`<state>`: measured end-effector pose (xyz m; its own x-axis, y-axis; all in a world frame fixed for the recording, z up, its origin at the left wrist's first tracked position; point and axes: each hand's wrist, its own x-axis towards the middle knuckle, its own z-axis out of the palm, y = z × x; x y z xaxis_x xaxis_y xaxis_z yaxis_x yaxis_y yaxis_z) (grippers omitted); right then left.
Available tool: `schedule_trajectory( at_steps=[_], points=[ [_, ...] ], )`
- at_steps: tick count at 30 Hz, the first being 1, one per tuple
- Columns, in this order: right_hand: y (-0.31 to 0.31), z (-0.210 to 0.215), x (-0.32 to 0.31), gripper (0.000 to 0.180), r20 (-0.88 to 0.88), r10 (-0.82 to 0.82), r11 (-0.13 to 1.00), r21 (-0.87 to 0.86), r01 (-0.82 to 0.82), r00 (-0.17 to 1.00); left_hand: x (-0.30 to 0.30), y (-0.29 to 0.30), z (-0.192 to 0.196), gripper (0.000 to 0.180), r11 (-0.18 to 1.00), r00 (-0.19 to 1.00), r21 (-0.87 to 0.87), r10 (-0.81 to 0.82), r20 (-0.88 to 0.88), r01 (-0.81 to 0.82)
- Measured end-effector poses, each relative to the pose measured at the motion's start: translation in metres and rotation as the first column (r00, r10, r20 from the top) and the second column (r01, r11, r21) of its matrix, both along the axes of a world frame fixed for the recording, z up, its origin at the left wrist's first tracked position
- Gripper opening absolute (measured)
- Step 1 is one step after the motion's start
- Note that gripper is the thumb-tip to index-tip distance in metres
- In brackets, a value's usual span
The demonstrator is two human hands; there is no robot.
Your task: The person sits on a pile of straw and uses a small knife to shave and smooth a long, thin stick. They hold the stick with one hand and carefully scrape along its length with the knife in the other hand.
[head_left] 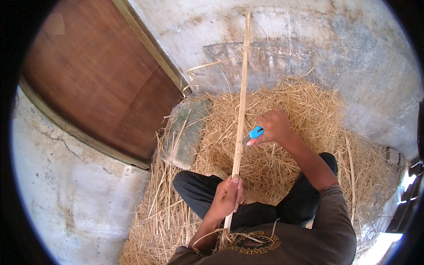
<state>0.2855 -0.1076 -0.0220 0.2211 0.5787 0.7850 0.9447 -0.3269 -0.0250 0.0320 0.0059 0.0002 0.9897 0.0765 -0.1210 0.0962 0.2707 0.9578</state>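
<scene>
A long, pale strip of wood or bamboo stretches from my lap to the far wall, its upper end against or in front of the plaster. Near its lower end my left hand is closed around it, thumb uppermost. My right hand grips a blue-handled utility knife to the right of the strip. The knife's tip is at the strip's right edge, about midway along it; whether it cuts in, I cannot tell. Thin curled shavings hang by the strip's near end, against my shirt.
Straw or shavings cover the floor around my crossed legs. A grey stone block lies at the left, beside a brown wooden door with a frame. Stained plaster walls rise ahead and to the left. Loose strips stick up near the door's corner.
</scene>
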Motion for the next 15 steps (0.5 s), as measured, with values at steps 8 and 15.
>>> schedule_trajectory(
  at_steps=[8, 15],
  points=[
    [-0.002, -0.02, 0.078, 0.069, -0.41, -0.488, 0.872, -0.214, 0.439, 0.77, -0.019, -0.003, -0.015, 0.031, 0.995, 0.995, 0.073, -0.056, -0.08, 0.062],
    [-0.051, -0.019, 0.127, 0.077, -0.361, -0.625, 0.779, -0.244, 0.577, 0.691, -0.035, -0.01, -0.018, 0.032, 0.981, 0.975, 0.098, -0.15, -0.167, 0.168]
  ],
)
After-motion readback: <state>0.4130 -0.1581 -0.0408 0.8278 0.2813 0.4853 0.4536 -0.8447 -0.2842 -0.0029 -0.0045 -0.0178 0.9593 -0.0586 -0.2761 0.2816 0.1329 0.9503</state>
